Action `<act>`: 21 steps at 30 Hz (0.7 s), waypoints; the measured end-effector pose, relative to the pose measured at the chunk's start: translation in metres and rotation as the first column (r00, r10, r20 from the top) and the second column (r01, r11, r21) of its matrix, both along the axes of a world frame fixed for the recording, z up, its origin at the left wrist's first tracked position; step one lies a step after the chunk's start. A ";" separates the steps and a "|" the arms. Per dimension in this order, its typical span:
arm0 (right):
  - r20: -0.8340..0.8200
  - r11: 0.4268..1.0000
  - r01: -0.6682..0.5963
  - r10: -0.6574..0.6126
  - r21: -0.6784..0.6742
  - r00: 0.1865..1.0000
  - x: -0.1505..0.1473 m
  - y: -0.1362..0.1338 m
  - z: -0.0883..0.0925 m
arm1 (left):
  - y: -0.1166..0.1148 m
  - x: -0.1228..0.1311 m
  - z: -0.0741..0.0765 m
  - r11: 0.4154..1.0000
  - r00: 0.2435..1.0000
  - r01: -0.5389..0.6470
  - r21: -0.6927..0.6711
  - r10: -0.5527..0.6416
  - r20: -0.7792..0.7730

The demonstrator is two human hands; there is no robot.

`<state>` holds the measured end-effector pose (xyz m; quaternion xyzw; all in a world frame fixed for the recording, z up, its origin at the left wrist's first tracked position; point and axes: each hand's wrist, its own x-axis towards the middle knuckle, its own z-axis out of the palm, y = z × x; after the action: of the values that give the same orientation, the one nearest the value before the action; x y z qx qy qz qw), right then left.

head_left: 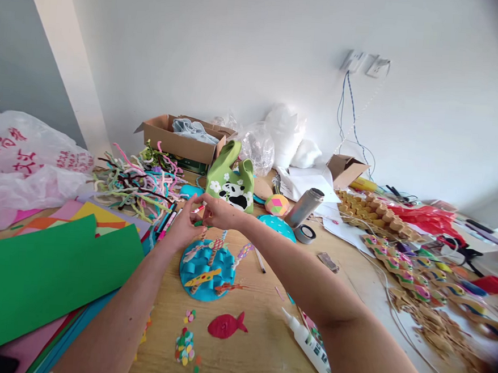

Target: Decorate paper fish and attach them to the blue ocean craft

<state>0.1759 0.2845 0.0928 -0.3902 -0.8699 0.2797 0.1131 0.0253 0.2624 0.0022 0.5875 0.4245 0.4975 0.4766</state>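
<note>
My left hand [185, 223] and my right hand [216, 211] meet above the back edge of a round blue paper craft [207, 270]. Fingers of both hands are bent toward each other around something small and greenish, too small to name. The craft carries blue paper loops, striped posts and paper fish, among them a yellow spotted one [202, 277]. In front of it lies a red paper fish [227, 325], beside a cluster of coloured paper dots [185, 345]. A white glue bottle [311, 345] lies under my right forearm.
Green paper sheets [55, 275] cover the left side. Behind are pipe cleaners [138, 187], a cardboard box [179, 139] and a green panda bag [231, 185]. A metal bottle [305, 207] and a tape roll [305, 233] stand right of centre, with egg cartons [375, 213] further right.
</note>
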 end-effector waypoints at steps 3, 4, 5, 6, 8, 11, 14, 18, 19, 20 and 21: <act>0.015 0.998 0.026 -0.026 -0.061 1.000 0.001 0.001 0.001 | 0.001 0.000 -0.001 1.000 1.000 0.007 -0.011 -0.007 0.011; 0.017 0.997 0.025 -0.023 -0.071 1.000 0.001 0.001 0.001 | 0.001 0.000 -0.001 1.000 1.000 0.011 -0.015 -0.011 0.016; 0.017 0.997 0.019 -0.018 -0.068 1.000 0.001 0.001 0.002 | 0.001 0.000 -0.002 1.000 1.000 0.016 -0.019 -0.015 0.022; 0.014 0.998 0.012 -0.011 -0.055 1.000 0.002 0.001 0.002 | 0.001 0.000 -0.002 1.000 0.999 0.020 -0.023 -0.019 0.031; 0.003 1.000 0.002 -0.002 -0.014 1.000 0.002 0.002 0.001 | 0.002 -0.001 -0.003 0.999 0.998 0.032 -0.031 -0.030 0.055; -0.034 1.000 -0.016 0.017 0.021 0.999 0.004 0.004 0.000 | 0.004 -0.002 -0.004 0.998 0.996 0.051 -0.036 -0.048 0.073; -0.079 0.999 -0.051 0.052 0.015 0.996 0.007 0.007 -0.001 | 0.004 -0.003 -0.004 0.999 0.998 0.043 -0.031 -0.041 0.052; -0.057 0.997 -0.082 0.082 0.013 0.995 0.009 0.006 -0.001 | 0.002 -0.002 -0.002 0.999 0.998 0.040 -0.034 -0.038 0.039; -0.041 0.996 -0.085 0.086 0.024 0.995 0.008 0.005 -0.001 | 0.001 -0.002 -0.001 0.999 0.999 0.039 -0.028 -0.038 0.037; -0.028 0.995 -0.086 0.087 0.041 0.996 0.007 0.003 0.000 | 0.001 -0.002 -0.001 0.999 0.999 0.036 -0.018 -0.035 0.032; -0.016 0.995 -0.085 0.086 0.060 0.996 0.006 0.002 0.000 | 0.001 -0.002 0.000 0.999 0.999 0.033 -0.009 -0.033 0.025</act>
<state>0.1818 0.2862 0.0932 -0.3466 -0.8926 0.2618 0.1208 0.0230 0.2638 0.0017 0.5860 0.4110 0.4949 0.4927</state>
